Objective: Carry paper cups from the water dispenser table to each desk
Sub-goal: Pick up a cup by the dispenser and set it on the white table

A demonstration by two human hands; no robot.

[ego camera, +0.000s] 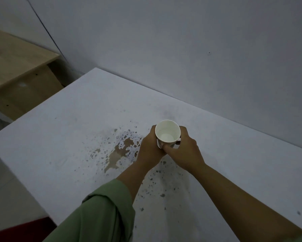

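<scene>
A white paper cup [167, 131] stands upright over the white desk [77, 119], a little right of the middle. Its inside is white and looks empty or holds only a little clear liquid. My left hand [150, 147] wraps its left side and my right hand [185, 149] wraps its right side, the fingers meeting at the front. Whether the cup's base touches the desk is hidden by my hands.
The desk's surface is chipped and stained brown [118, 152] just left of my hands. A grey wall [181, 49] runs along the desk's far edge. A light wooden desk [15, 67] stands at the far left, across a gap. Floor shows at lower left.
</scene>
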